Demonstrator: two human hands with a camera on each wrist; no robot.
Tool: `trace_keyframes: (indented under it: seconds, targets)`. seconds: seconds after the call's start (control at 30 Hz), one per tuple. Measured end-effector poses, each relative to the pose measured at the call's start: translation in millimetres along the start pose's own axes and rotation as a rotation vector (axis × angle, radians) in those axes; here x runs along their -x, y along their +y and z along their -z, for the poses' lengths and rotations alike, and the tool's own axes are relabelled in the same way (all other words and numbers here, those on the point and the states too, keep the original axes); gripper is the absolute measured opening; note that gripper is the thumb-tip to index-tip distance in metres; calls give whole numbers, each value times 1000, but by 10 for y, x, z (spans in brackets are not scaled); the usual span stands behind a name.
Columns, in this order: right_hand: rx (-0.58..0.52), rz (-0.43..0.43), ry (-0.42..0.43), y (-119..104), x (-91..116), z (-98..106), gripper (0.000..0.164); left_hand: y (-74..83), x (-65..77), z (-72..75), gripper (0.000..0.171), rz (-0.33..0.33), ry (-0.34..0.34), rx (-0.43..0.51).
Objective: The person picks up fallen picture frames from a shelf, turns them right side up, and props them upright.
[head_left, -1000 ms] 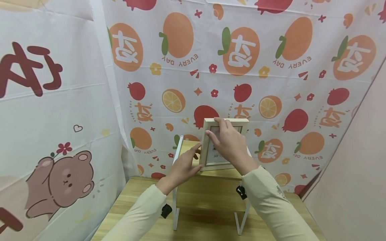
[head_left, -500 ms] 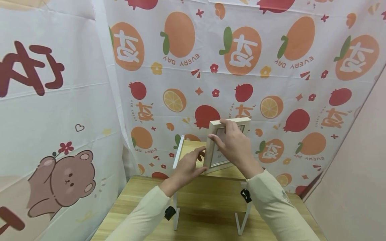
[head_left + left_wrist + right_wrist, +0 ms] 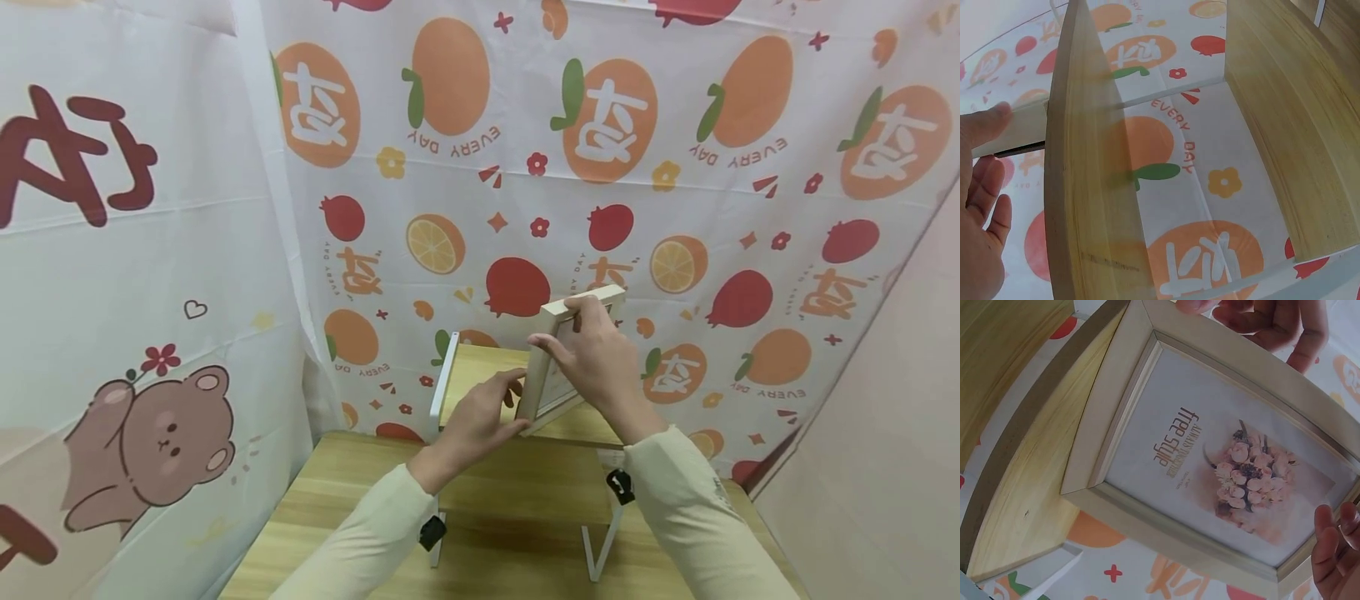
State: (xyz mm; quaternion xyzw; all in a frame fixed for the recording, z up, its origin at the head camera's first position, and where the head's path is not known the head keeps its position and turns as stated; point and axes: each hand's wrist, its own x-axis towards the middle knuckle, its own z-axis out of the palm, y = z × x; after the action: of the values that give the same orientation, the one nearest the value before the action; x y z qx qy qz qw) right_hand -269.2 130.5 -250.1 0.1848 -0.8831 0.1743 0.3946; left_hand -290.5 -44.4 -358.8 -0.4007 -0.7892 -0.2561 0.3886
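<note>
A cream picture frame (image 3: 534, 379) stands upright, turned at an angle, on the small wooden shelf (image 3: 480, 360). Behind its glass, the right wrist view shows a print of pink flowers (image 3: 1254, 475) with "free style" lettering. My left hand (image 3: 480, 417) holds the frame's lower left side, thumb near the front corner and fingers toward the back. In the left wrist view the left thumb (image 3: 991, 122) lies along the frame's edge. My right hand (image 3: 600, 358) grips the top, fingers over the upper edge and thumb at the left side. The frame's back is hidden.
The shelf has white metal legs (image 3: 600, 554) and a lower board (image 3: 525, 483), and stands on a wooden table (image 3: 300, 533). Fruit-print cloth (image 3: 465, 192) hangs close behind; a bear-print cloth (image 3: 247, 250) hangs at the left.
The picture frame has turned so its left side swings toward me and rightward, its face now pointing more to the right. Both hands have shifted right with it.
</note>
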Motion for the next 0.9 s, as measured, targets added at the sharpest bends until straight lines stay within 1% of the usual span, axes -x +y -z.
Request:
trace_keyframes:
  seconds: [0.13, 0.33, 0.57, 0.73, 0.9]
  targets:
    - [-11, -9, 16, 37, 3, 11, 61, 46, -29, -25, 68, -35, -6, -10]
    - [6, 4, 47, 91, 6, 13, 56, 83, -58, -51, 66, -32, -16, -14]
    - [-34, -7, 64, 124, 33, 34, 52, 73, -107, -76, 62, -53, -6, -50]
    - [-25, -7, 80, 142, 44, 42, 49, 73, -137, -96, 59, -70, 3, -32]
    - [-31, -13, 102, 159, 54, 45, 49, 83, -146, -107, 57, -66, -9, -30]
